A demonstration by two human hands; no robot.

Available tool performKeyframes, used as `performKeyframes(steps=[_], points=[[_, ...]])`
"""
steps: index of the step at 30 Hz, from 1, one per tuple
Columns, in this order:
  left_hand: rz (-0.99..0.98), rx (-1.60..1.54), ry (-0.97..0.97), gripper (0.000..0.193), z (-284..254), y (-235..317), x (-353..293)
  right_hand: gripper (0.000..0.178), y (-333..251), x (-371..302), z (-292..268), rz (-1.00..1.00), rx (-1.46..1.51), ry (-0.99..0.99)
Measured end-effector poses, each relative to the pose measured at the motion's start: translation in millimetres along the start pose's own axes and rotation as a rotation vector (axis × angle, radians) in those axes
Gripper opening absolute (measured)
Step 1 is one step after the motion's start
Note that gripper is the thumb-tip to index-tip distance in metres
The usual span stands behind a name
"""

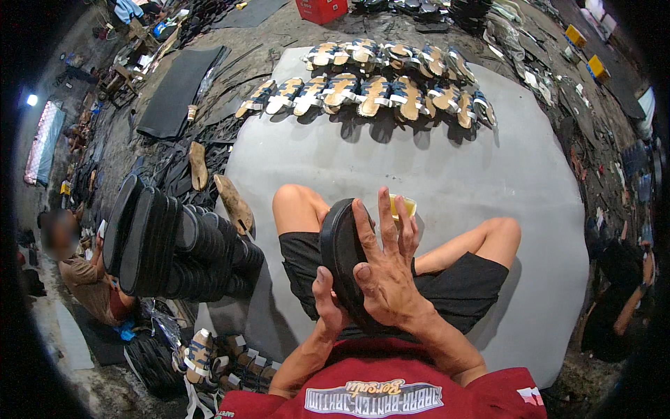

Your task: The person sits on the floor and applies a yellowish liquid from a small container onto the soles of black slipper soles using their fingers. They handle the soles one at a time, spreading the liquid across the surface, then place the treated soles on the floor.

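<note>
A black shoe sole (pixel 338 244) stands tilted above my lap, its toe end pointing away from me. My left hand (pixel 329 304) grips its left edge, thumb up along the side and the other fingers hidden behind it. Across the sole's right side lies my right hand (pixel 392 276), palm down with long fingers stretched out and spread. Past those fingertips a small yellow-and-white item (pixel 405 205) shows partly; its kind is unclear. Stacks of black soles (pixel 150 241) stand to my left, beside two wooden shoe lasts (pixel 234 202).
Two rows of strapped tan sandals (pixel 373 94) line the far part of the grey mat (pixel 447 164). More sandals (pixel 199 356) lie at lower left. A co-worker (pixel 94 276) sits far left. A black sheet (pixel 180 94) and a red box (pixel 321 10) lie beyond.
</note>
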State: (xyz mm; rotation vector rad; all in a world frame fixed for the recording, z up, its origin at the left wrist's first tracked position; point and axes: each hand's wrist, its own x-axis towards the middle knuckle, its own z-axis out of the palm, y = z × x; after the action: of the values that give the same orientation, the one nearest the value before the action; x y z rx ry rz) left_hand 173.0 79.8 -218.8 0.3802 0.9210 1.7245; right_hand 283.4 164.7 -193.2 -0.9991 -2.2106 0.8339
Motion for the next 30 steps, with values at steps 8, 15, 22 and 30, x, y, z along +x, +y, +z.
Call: performKeyframes(steps=[8, 15, 22, 30], points=[[-0.133, 0.012, 0.144, 0.063, 5, 13, -3, 0.072, 10, 0, -8, 0.018, -0.147, -0.077], [-0.209, -0.157, 0.084, 0.068, 22, 21, 4, 0.068, 13, 1, -15, 0.015, -0.208, -0.134], [-0.348, -0.154, 0.043, 0.076, 27, 32, 11, 0.065, 27, 3, -19, -0.012, -0.254, -0.207], [-0.452, -0.205, -0.028, 0.077, 9, 29, 23, 0.061, 39, 8, -25, -0.05, -0.245, -0.3]])
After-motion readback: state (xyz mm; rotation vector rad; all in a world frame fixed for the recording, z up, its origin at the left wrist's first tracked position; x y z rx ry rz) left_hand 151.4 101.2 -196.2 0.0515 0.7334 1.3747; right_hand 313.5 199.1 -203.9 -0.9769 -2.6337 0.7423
